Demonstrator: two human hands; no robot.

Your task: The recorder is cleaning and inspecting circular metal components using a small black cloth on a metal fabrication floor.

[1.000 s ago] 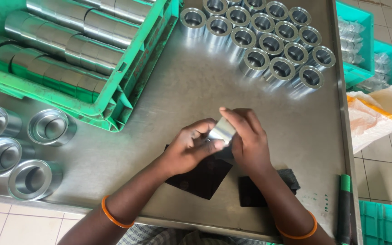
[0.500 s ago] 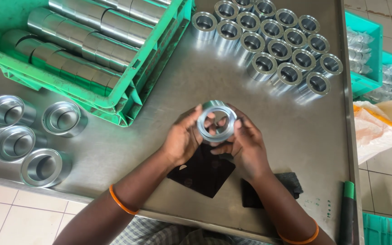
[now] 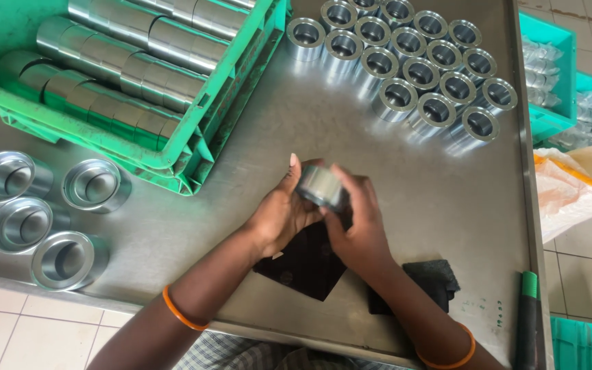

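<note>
Both hands hold one shiny metal ring (image 3: 321, 187) above the middle of the steel table (image 3: 255, 164). My left hand (image 3: 279, 212) cups it from the left, thumb raised. My right hand (image 3: 358, 226) grips it from the right and below, fingers blurred. The ring is turned on its side, so its outer wall faces me. Under the hands lies a black square pad (image 3: 306, 264).
A green crate (image 3: 193, 137) with rows of metal cylinders fills the upper left. Several wide metal cups (image 3: 94, 185) stand at the left edge. Several finished rings (image 3: 419, 72) stand at the upper right. A dark cloth (image 3: 436, 277) and a green-capped tool (image 3: 527, 322) lie at the right front.
The ring faced me with its bore open half a second ago; now it is rotated onto its side. Both hands stay in about the same place.
</note>
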